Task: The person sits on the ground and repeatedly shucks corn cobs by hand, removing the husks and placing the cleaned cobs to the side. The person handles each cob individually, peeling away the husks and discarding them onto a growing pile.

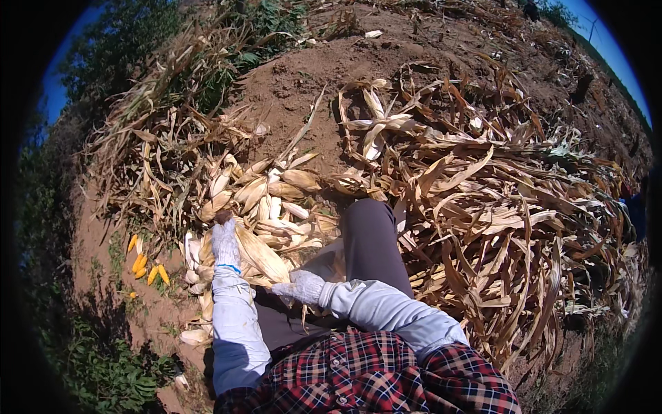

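Between my gloved hands lies a maize ear in dry, pale husk (264,254), slanting down to the right. My left hand (226,245), in a soiled white knit glove with a dark brown patch at the finger end, is closed at its upper end; the fingertips are hidden. At the lower end, my right hand (306,287), gloved likewise, pinches the husk near my lap. Just beyond them is a heap of husked-over maize ears (282,191). Several bare yellow cobs (139,263) rest on the soil to the left.
A large pile of dry maize stalks and leaves (496,207) spreads along my right side. My bent knee (370,227) rises between it and the ears. Further stalks (160,155) lie at the left, with green bushes (114,362) below. Bare reddish soil (295,83) stretches ahead.
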`<state>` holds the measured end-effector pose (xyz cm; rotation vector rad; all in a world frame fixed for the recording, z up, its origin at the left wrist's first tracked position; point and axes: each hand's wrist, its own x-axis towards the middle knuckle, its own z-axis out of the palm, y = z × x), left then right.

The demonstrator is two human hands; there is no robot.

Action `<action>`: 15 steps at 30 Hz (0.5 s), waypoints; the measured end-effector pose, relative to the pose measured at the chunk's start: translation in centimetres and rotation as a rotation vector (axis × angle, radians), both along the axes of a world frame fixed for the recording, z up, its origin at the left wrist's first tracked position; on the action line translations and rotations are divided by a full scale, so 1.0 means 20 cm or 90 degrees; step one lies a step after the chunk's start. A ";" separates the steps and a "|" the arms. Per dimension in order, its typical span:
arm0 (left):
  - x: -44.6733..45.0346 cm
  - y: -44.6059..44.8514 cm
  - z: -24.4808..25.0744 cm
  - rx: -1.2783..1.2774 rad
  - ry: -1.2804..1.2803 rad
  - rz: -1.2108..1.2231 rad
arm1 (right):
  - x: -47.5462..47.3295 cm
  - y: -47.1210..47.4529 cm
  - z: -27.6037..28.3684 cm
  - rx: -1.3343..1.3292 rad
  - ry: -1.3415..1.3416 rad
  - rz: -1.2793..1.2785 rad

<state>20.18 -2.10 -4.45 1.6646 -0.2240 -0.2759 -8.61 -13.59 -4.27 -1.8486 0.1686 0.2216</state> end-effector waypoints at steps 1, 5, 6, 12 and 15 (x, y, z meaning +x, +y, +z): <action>-0.03 -0.01 0.02 -0.027 0.051 0.035 | 0.00 0.00 0.00 0.004 -0.015 -0.005; -0.13 -0.07 0.10 0.097 -0.107 0.041 | -0.04 -0.01 0.05 0.067 0.016 -0.046; -0.13 -0.08 0.12 0.147 -0.096 0.049 | -0.05 -0.02 0.07 0.109 0.025 -0.057; -0.12 -0.11 0.15 0.229 -0.037 0.002 | -0.08 -0.06 0.18 0.047 0.025 -0.049; -0.13 -0.12 0.13 0.187 -0.125 -0.063 | -0.10 -0.07 0.21 -0.021 -0.028 -0.068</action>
